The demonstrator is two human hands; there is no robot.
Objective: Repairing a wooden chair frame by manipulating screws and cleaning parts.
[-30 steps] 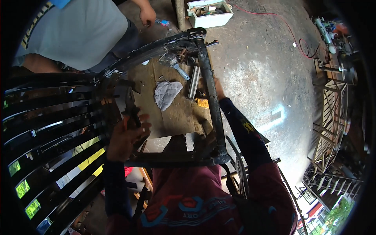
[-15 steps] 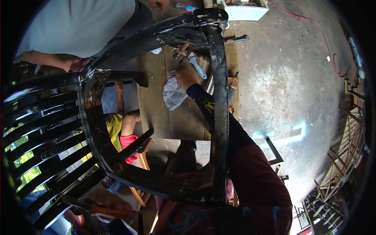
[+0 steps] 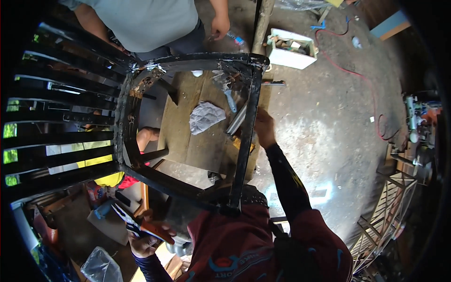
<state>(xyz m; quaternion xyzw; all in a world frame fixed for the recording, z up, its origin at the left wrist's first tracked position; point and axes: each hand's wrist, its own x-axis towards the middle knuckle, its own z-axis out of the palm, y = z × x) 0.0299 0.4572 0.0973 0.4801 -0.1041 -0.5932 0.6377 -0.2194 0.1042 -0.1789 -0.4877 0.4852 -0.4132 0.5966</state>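
Note:
At the lower left, my left hand (image 3: 144,240) is closed round the orange-and-black handles of a pair of pliers (image 3: 126,219), its metal jaws pointing up and left. A black wooden chair frame (image 3: 162,181) with worn paint and slats stands tilted in front of me, its seat opening bare. My right hand (image 3: 264,128) is against the outer side of the frame's right rail, which hides its fingers. Through the opening show a blue-handled scraper (image 3: 230,100), a crumpled grey cloth or sheet (image 3: 206,117) and a long metal piece (image 3: 238,120), all on a brown wooden board (image 3: 183,141).
Someone in a grey shirt (image 3: 150,23) stands at the far side of the chair. A white box of odds and ends (image 3: 292,55) sits on the concrete floor, with a red cord (image 3: 345,69) beyond it. A yellow tool (image 3: 244,144) lies partly behind the rail.
My right hand has left the crumpled grey piece and come out to the right rail. The left hand with the pliers shows more clearly. The view has shifted, bringing more floor into sight.

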